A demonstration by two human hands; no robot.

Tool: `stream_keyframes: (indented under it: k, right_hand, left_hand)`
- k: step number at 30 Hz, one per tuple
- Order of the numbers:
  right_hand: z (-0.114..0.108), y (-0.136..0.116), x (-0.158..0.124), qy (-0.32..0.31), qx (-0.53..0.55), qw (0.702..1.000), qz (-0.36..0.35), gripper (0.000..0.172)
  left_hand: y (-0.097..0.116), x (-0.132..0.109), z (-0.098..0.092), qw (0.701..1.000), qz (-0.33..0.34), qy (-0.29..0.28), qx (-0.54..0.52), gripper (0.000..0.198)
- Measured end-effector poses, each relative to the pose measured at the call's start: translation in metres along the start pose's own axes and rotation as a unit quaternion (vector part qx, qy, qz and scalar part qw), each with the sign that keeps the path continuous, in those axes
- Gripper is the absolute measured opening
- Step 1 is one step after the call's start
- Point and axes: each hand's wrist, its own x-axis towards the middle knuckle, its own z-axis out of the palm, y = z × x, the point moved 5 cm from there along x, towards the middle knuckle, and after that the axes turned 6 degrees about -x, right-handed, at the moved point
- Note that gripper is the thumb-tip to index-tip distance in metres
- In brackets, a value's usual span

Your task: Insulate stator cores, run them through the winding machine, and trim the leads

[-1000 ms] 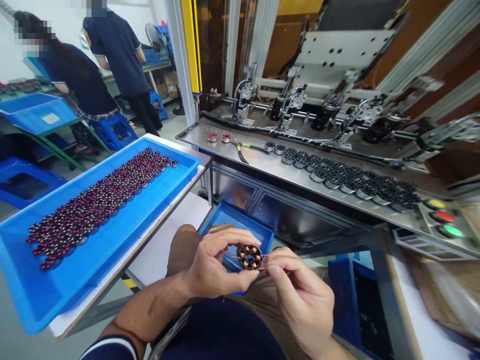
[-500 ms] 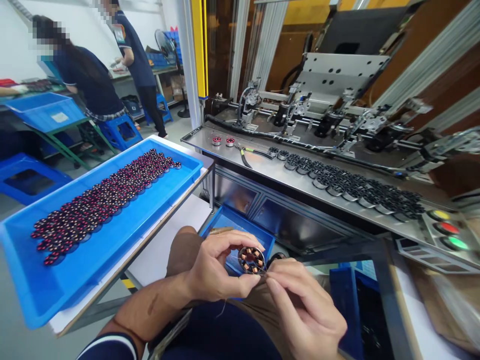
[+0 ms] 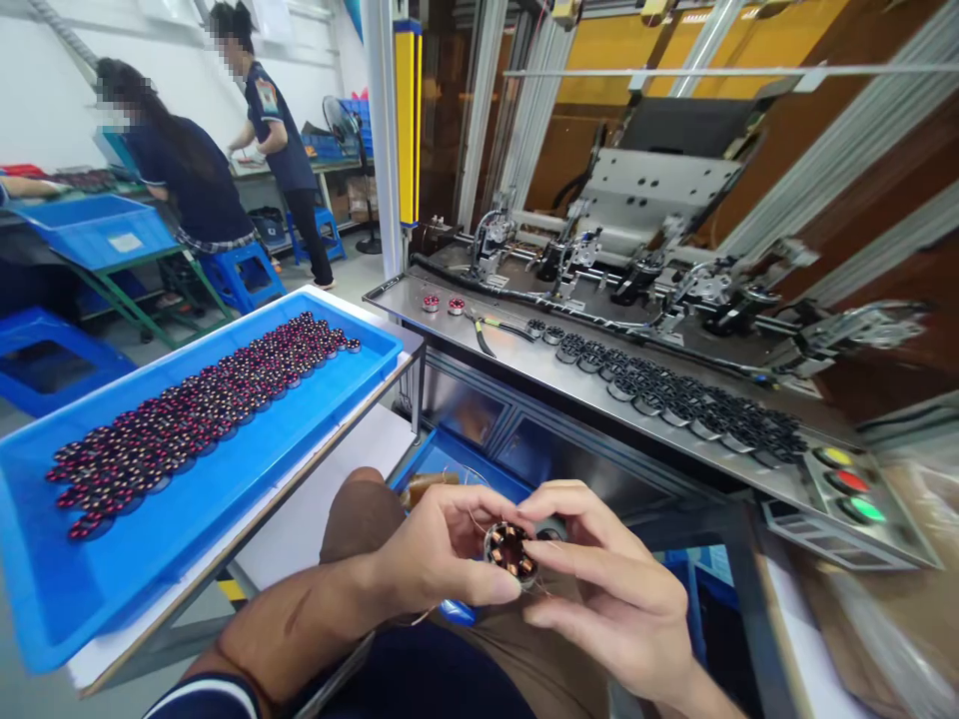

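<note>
A small ring-shaped motor stator (image 3: 511,552) with copper windings is held up above my lap, its open face toward me. My left hand (image 3: 450,554) is closed on its left side, thumb below and fingers over the top. Around the right side curl the fingers of my right hand (image 3: 610,574). One fingertip lies at the windings, and the thumb is near the lower rim. Thin loose copper wires stick out near both hands. Both hands partly hide the stator's edges.
A blue tray (image 3: 300,439) on the left table holds many wound stators (image 3: 202,399). On the machine's metal ledge lie two red stators (image 3: 456,306), green-handled cutters (image 3: 483,333) and rows of black stators (image 3: 674,394). A button box (image 3: 850,483) sits right. Two people work behind.
My right hand has gone from a pinch at the stator's lower right edge to fingers spread around its right side. The stator has turned in my left hand. The camera view has shifted.
</note>
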Motion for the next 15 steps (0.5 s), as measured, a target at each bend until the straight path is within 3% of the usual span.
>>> stream_keyframes:
  k: [4, 8, 11, 15]
  right_hand:
    - [0.001, -0.003, 0.010, -0.036, 0.024, 0.999, -0.017, 0.031]
    - [0.001, -0.005, 0.008, -0.027, 0.002, 0.999, -0.030, 0.020]
    - [-0.002, -0.012, 0.002, 0.009, -0.068, 0.996, -0.050, 0.014]
    - [-0.005, -0.026, -0.013, 0.076, -0.225, 0.968, -0.084, 0.022]
  left_hand:
    - [0.000, -0.001, 0.006, 0.999, -0.034, -0.016, -0.025, 0.047]
    - [0.001, 0.000, 0.008, 0.998, -0.054, -0.021, -0.019, 0.043]
    - [-0.001, 0.003, 0.007, 0.997, -0.067, -0.025, -0.032, 0.044]
    - [-0.004, 0.006, 0.009, 0.995, -0.075, -0.021, -0.066, 0.048]
